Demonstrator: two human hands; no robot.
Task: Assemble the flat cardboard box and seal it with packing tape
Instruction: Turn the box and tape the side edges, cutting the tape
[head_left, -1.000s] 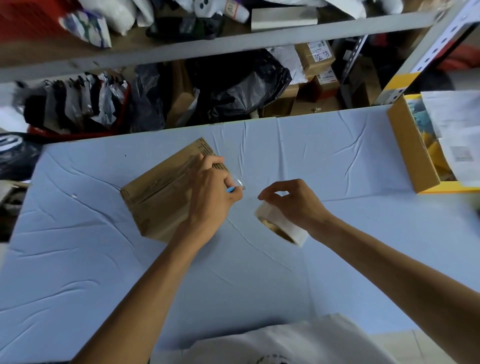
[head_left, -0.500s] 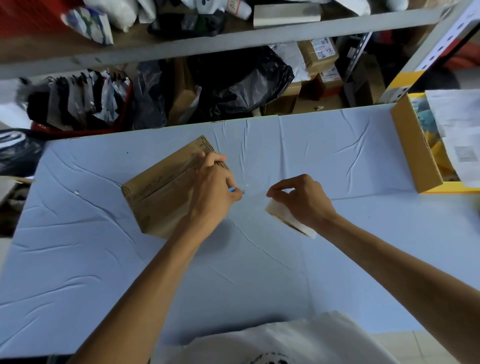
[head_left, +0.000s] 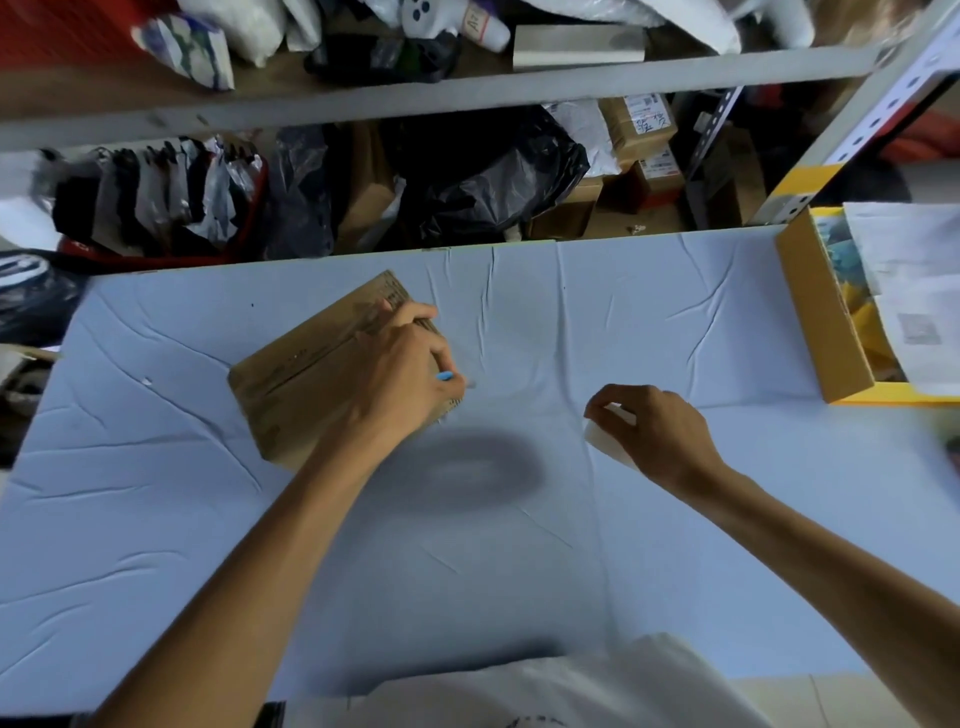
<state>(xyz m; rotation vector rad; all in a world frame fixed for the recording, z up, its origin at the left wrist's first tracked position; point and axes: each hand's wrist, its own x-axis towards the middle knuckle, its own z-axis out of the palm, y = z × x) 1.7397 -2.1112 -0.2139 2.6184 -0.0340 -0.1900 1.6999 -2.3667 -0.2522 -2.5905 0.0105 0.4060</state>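
The cardboard box (head_left: 301, 384) lay on the counter (head_left: 519, 571), around ten o'clock of its middle. The left hand (head_left: 405, 374) rested on the box, pinching a small blue tool (head_left: 445, 375). At three o'clock, well apart, the right hand (head_left: 657, 431) gripped the tape roll (head_left: 605, 444).

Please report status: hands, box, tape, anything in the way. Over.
Left hand rests on box, pinches small blue tool. Right hand grips tape roll, apart from box. Nothing seen between them.
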